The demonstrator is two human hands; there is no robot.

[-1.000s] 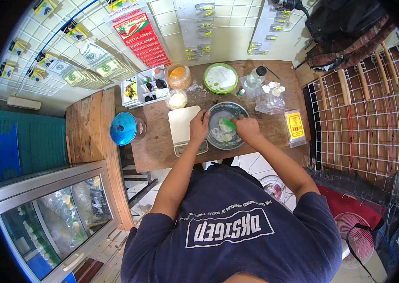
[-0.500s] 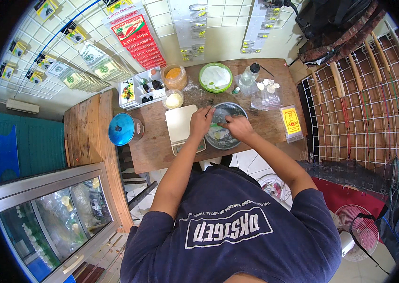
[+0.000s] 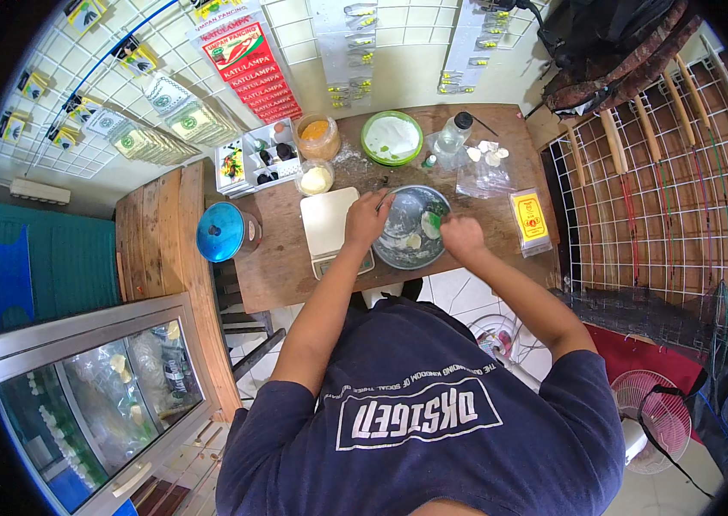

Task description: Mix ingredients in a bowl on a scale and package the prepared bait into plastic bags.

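A grey bowl (image 3: 396, 258) with white powder and pale lumps stuck inside stands near the table's front edge. My left hand (image 3: 367, 219) is closed on its left rim. At the bowl's right side my right hand (image 3: 463, 236) is closed round a green spoon-like tool (image 3: 435, 222), whose end is inside the bowl with pale stuff on it. My fingers hide its handle. Left of the bowl lies a flat cream-coloured kitchen scale (image 3: 327, 219), with my left wrist over its right edge.
Behind the bowl are a green bowl of white powder (image 3: 391, 138), a clear bottle (image 3: 454, 135), and tubs of orange (image 3: 317, 138) and pale yellow (image 3: 315, 178) stuff. White pieces lie on a plastic bag (image 3: 486, 178). A yellow packet (image 3: 532, 219) lies right; a blue-lidded container (image 3: 221, 232) stands left.
My right hand has moved right, from over the bowl's middle to its right rim, bringing the green tool along. My left hand stays at the left rim.
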